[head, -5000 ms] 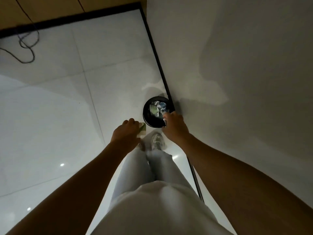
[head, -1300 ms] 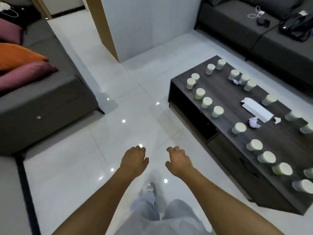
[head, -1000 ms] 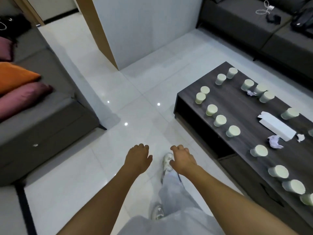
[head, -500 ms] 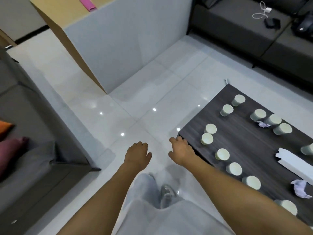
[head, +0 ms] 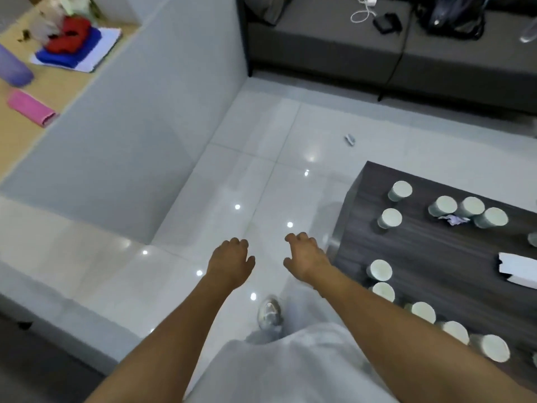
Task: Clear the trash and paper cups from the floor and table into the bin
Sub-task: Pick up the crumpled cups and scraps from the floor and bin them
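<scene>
Both grips hang loose and empty, right hand (head: pixel 305 257) beside the table (head: pixel 348 228) edge, left hand (head: pixel 231 261) over floor (head: pixel 247 175).

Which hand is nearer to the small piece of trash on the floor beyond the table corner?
Right. The right hand hangs beside the table corner, with the floor trash ahead and slightly to its right. The left hand is further left, so further off. Both hold nothing.

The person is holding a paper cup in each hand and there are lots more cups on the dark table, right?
Not quite. In the head view the left hand and the right hand hold nothing; they hang over the white floor with fingers loosely curled. The rest is right: lots of paper cups stand on the dark table.
</scene>
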The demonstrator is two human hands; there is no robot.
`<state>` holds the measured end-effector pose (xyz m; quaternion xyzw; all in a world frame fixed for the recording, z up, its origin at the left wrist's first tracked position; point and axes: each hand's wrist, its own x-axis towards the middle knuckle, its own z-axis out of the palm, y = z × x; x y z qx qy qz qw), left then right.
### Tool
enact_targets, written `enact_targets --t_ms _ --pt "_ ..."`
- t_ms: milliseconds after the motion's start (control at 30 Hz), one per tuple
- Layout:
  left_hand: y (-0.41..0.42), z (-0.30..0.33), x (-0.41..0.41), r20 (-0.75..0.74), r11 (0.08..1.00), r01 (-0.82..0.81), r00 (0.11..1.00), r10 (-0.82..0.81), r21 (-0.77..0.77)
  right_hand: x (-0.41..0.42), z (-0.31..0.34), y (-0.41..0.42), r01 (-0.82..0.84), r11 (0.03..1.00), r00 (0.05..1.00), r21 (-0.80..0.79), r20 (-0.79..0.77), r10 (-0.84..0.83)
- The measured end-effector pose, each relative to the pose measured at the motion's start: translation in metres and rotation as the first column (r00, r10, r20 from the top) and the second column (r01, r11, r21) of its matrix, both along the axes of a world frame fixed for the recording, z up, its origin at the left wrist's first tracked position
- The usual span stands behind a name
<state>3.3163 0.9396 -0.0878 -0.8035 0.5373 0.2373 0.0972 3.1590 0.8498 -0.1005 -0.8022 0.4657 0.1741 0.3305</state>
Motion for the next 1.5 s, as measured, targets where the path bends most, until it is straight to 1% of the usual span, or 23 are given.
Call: enact_targets --t_ms 100,200,433,633,900,1100,1233,1367,1500 --pt "-0.058 -0.002 0.025 -0.004 0.995 0.096 0.995 -0.096 0.001 0.014 -0.003 -0.045 0.077 0.997 0.997 0.01 -0.022 -0.077" --pt "-0.123 -0.007 0.043 -0.021 0.989 0.149 0.989 -0.149 0.009 0.023 -0.009 -0.097 0.141 0.99 0.989 0.023 -0.038 -0.14" --pt "-0.3 -0.011 0.071 -0.024 0.97 0.244 0.97 -0.244 0.011 0.049 -0.014 -0.26 0.237 0.971 0.971 0.002 -0.036 -0.237" --pt "-0.443 0.001 0.075 -0.034 0.951 0.308 0.951 -0.309 -0.021 0.051 0.001 -0.392 0.327 0.945 0.945 -0.033 0.005 -0.327" --pt "-0.594 -0.014 0.07 -0.088 0.889 0.456 0.888 -0.452 0.03 0.037 -0.012 -0.514 0.444 0.896 0.895 0.02 -0.048 -0.443" --pt "-0.739 -0.022 0.077 -0.08 0.82 0.571 0.82 -0.566 0.05 0.033 -0.022 -0.628 0.586 0.81 0.807 0.018 -0.099 -0.582" --pt "-0.835 -0.017 0.072 -0.074 0.752 0.658 0.753 -0.654 0.043 0.034 -0.022 -0.701 0.686 0.728 0.726 0.0 -0.067 -0.684" --pt "-0.907 -0.015 0.055 -0.092 0.7 0.712 0.702 -0.706 0.054 0.026 -0.022 -0.75 0.76 0.65 0.65 0.027 -0.058 -0.758" --pt "-0.971 -0.026 0.024 -0.1 0.635 0.768 0.641 -0.761 0.086 0.001 -0.031 -0.792 0.824 0.565 0.567 0.045 -0.074 -0.82"
